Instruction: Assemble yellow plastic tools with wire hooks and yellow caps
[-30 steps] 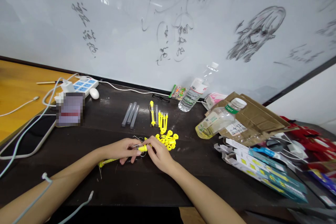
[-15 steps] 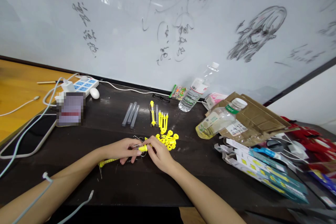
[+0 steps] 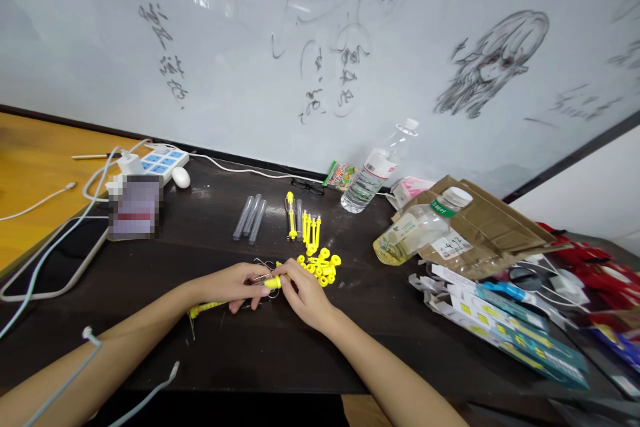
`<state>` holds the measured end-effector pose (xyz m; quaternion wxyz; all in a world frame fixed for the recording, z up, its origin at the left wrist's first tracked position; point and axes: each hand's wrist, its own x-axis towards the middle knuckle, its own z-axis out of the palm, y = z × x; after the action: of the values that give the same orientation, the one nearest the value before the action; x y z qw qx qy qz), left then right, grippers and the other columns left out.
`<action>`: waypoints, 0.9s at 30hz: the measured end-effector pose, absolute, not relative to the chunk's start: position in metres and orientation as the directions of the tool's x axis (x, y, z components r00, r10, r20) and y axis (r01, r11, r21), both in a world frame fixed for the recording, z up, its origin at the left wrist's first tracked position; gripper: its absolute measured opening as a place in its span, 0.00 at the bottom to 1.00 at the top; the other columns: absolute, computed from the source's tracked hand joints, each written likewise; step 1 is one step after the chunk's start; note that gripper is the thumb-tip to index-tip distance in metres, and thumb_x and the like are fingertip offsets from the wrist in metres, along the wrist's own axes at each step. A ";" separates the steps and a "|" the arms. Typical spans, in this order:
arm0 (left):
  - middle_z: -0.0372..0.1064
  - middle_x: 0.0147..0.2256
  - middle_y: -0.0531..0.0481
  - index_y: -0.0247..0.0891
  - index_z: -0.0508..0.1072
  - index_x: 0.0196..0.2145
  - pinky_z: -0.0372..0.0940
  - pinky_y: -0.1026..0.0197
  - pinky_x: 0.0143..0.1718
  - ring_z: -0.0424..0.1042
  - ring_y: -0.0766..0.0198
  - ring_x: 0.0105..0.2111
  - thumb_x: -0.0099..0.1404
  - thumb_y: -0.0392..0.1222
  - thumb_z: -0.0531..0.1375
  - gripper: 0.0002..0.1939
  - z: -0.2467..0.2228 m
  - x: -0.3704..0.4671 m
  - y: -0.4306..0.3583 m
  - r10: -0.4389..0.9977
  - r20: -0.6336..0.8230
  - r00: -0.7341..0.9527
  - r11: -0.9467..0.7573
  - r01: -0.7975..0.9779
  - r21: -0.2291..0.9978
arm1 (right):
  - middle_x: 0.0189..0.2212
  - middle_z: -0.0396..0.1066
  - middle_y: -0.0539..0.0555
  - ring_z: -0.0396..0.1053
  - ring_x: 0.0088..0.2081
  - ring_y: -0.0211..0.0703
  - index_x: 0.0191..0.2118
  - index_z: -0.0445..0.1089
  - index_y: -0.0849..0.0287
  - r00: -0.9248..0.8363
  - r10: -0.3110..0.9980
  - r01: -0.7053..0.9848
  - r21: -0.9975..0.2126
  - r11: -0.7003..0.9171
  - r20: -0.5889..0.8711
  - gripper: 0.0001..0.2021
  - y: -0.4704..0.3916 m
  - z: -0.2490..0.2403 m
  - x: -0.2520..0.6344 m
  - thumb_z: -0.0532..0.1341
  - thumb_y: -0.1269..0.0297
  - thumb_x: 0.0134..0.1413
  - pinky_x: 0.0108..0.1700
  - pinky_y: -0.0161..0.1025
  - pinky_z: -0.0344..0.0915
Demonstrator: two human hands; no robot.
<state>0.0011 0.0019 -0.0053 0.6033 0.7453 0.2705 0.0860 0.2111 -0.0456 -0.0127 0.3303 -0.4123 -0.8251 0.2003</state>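
Observation:
My left hand (image 3: 243, 287) is closed on a thin clear piece with metal wire, near a yellow cap (image 3: 273, 283). The fingers of my right hand (image 3: 301, 291) pinch the other end of that yellow cap. Just beyond my right hand lies a pile of small yellow rings and caps (image 3: 324, 271). Several yellow sticks (image 3: 313, 231) stand side by side behind the pile, with a yellow-ended tube (image 3: 291, 217) to their left. Clear tubes (image 3: 250, 219) lie further left. A yellow piece (image 3: 207, 308) shows partly below my left wrist.
A water bottle (image 3: 367, 177) and a juice bottle (image 3: 417, 230) stand at the back right, by cardboard (image 3: 493, 223) and a green-white box (image 3: 510, 327). On the left are a phone (image 3: 135, 207), power strip (image 3: 163, 161), white mouse (image 3: 181, 177) and cables.

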 end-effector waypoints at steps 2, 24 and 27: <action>0.69 0.27 0.53 0.37 0.66 0.46 0.54 0.72 0.14 0.62 0.74 0.14 0.66 0.56 0.53 0.21 -0.005 0.001 0.002 0.504 -0.199 0.840 -0.126 0.299 0.946 | 0.34 0.65 0.53 0.66 0.34 0.40 0.43 0.66 0.56 -0.442 0.812 0.549 -0.601 0.580 0.381 0.10 -0.046 -0.013 0.211 0.49 0.72 0.62 0.38 0.37 0.63; 0.69 0.27 0.53 0.37 0.67 0.45 0.55 0.71 0.15 0.62 0.73 0.15 0.66 0.59 0.51 0.22 0.000 0.001 0.000 0.502 -0.203 0.841 -0.139 0.309 0.941 | 0.35 0.66 0.53 0.66 0.35 0.41 0.43 0.66 0.57 -0.446 0.813 0.549 -0.603 0.578 0.373 0.10 -0.046 -0.012 0.212 0.49 0.71 0.62 0.39 0.38 0.63; 0.69 0.27 0.53 0.37 0.67 0.45 0.55 0.72 0.15 0.61 0.74 0.15 0.66 0.59 0.51 0.22 0.001 0.001 -0.001 0.503 -0.197 0.841 -0.147 0.308 0.940 | 0.35 0.66 0.53 0.66 0.35 0.41 0.42 0.66 0.57 -0.442 0.813 0.549 -0.603 0.579 0.378 0.10 -0.046 -0.012 0.212 0.49 0.71 0.62 0.39 0.38 0.63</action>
<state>0.0013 -0.0008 0.0009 0.5949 0.7528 0.2694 0.0820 0.2118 -0.0455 -0.0121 0.3297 -0.4128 -0.8250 0.2008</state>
